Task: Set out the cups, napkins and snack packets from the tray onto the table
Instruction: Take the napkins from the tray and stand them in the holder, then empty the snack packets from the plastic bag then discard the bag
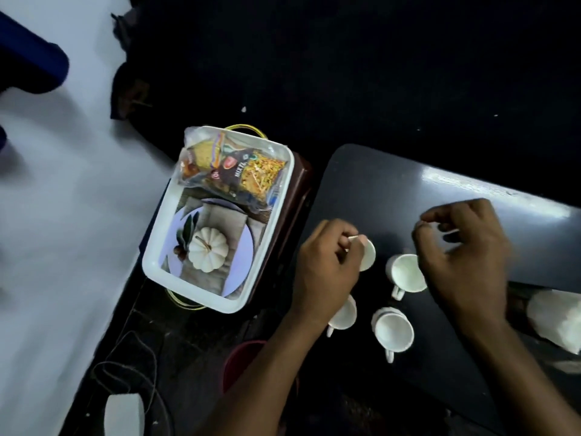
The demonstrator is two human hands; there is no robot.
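Observation:
Several white cups stand on the dark table. My left hand grips the handle of one cup at the table's left side. Partly hidden under that wrist is another cup. Two more cups sit upright to the right. My right hand hovers over the table with curled fingers apart, holding nothing I can see. The white tray on the left holds snack packets at its far end and shows a pumpkin picture on its floor.
The tray rests on a dark brown stand left of the table. White crumpled material lies at the table's right edge. Cables and a pale block lie on the floor at lower left. A red bucket rim shows below the tray.

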